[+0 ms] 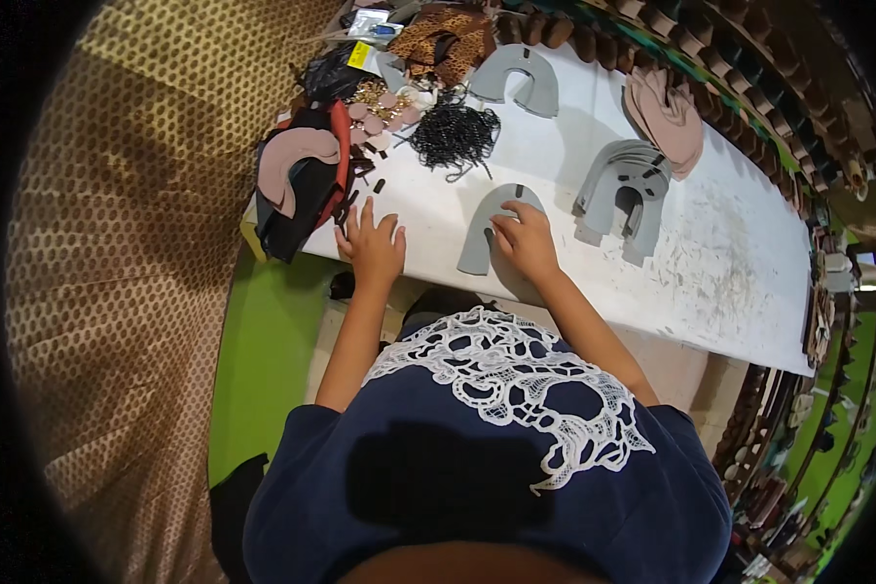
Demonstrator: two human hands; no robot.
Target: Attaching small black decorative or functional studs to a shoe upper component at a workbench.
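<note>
Flat on the white table (419, 222) in front of me lies a grey U-shaped piece (475, 248) with a small dark tab at the top of its curve. My right hand (529, 243) rests over its right arm, fingers bent and pinched at the inner edge. Part of the piece is hidden beneath that hand. Near the table's front edge, my left hand (371, 245) has its fingers spread and holds nothing. Beyond its fingertips lie small dark strips (380, 185). A pink curved piece (297, 161) sits on a red and black bundle to the left.
Stacked grey U-shaped pieces (618, 161) lie to the right, with pink pieces (667, 117) behind them. Another grey piece (496, 73) is farther back. Tangled black cords (453, 134) lie near the middle. Shelves of footwear (749, 117) line the far side; a patterned gold curtain (146, 292) hangs left.
</note>
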